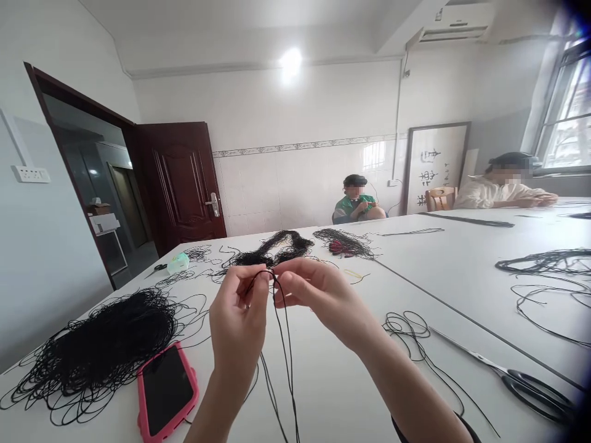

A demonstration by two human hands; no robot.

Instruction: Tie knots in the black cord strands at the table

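Note:
Thin black cord runs between my two hands, raised over the white table in the middle of the view. My left hand pinches the cord between thumb and forefinger, making a small loop at the fingertips. Close against it, my right hand also pinches the cord, fingertips nearly touching those of the left. Several strands hang from the fingers down toward the near edge. The exact crossing of the cord is partly hidden by the fingers.
At left lie a big heap of black cord and a pink-cased phone. Long scissors and loose cord lie right. More cord bundles and a pale green box sit farther back. Two people sit beyond.

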